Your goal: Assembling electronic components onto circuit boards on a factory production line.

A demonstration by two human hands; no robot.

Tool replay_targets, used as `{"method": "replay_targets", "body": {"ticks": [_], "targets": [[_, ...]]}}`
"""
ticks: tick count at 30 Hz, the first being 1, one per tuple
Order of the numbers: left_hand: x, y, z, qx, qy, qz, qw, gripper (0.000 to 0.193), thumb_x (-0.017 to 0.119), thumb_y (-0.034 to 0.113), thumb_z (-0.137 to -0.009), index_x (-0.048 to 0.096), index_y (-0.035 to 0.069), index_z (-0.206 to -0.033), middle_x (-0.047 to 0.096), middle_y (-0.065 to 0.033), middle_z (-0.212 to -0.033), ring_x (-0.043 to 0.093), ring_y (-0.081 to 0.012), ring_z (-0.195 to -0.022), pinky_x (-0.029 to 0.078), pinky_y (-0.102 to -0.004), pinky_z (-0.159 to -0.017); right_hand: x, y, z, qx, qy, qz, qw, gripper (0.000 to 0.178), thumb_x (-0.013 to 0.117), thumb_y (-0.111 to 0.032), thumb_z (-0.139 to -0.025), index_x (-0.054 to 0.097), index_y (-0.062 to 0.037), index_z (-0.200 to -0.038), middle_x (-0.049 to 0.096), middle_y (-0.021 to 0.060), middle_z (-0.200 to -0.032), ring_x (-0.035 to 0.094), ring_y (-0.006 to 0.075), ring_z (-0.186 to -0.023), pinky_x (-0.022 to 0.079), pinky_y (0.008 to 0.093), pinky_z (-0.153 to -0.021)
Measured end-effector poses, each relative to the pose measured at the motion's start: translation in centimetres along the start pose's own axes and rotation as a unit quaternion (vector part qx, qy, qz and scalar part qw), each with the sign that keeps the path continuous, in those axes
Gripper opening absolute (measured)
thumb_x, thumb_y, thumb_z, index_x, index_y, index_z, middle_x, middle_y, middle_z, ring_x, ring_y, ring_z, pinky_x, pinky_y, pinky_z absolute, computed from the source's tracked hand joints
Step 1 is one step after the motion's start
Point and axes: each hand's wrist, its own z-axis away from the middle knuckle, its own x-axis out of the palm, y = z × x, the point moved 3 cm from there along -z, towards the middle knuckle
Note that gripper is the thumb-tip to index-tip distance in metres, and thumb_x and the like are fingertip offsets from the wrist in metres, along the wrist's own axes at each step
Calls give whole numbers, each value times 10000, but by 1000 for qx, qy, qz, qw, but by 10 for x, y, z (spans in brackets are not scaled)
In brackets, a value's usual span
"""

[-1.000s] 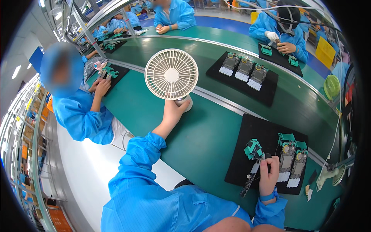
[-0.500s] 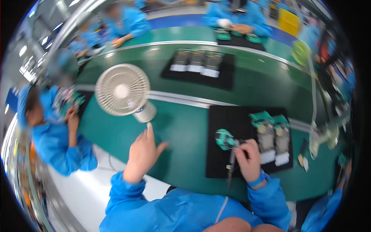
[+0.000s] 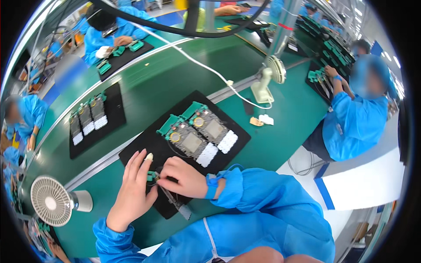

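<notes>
Pinching a small assembly point(image 3: 173, 198) over the lower part of the black mat point(image 3: 147, 142), the right hand point(image 3: 182, 177) has its thumb and fingertips closed on the part, just below its green end; the dark strip slants down toward the wearer. The left hand point(image 3: 133, 193) lies close on the other side, fingers straightened, thumb apart; whether it grips or only steadies the part cannot be told. A blue wristband point(image 3: 212, 187) rings the right wrist. Farther up the mat lie two boards point(image 3: 202, 133) with green holders, side by side. Beyond, on the desk point(image 3: 263, 149), stand a white fan point(image 3: 51, 200) at far left and a pale green fan point(image 3: 263, 87) at upper right.

The chief change is the left hand's arrival at the assembly, which suggests that both hands are now available for it. Half a second earlier it was near the white fan's base, and a second earlier it held that fan. The view has also swung rightward, bringing a co-worker point(image 3: 355, 125) into sight at right.
</notes>
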Motion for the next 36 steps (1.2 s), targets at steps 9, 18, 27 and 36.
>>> {"method": "replay_targets", "body": {"ticks": [9,18,27,36], "targets": [[6,-13,2,0,26,56,998,415,683,48,-716,595,6,-1120,585,-170,-1043,569,-360,-1000,491,-411,-860,0,0,-3,20,-19,7,1000,140,665,-173,-842,591,-56,-824,548,112,-855,526,308,-846,423,402,-742],[11,-18,27,-83,158,93,979,331,732,120,-755,581,-6,-1021,580,-159,-939,567,-351,-902,494,-414,-760,-11,-23,-27,20,-98,67,993,146,695,-114,-827,576,-32,-816,518,113,-860,516,290,-810,419,380,-687],[29,-33,29,-25,159,77,984,440,753,175,-764,565,9,-1126,546,-144,-1000,530,-331,-952,474,-394,-804,-16,-9,-26,74,-148,71,984,156,694,-125,-843,585,-24,-794,510,92,-816,514,266,-774,410,365,-641],[38,-57,32,-36,140,266,953,377,710,113,-821,581,55,-1171,550,-104,-1073,579,-255,-937,481,-323,-766,-11,6,-21,151,-108,-67,980,149,684,-119,-862,562,-37,-838,480,45,-850,485,149,-753,387,279,-652]]}}
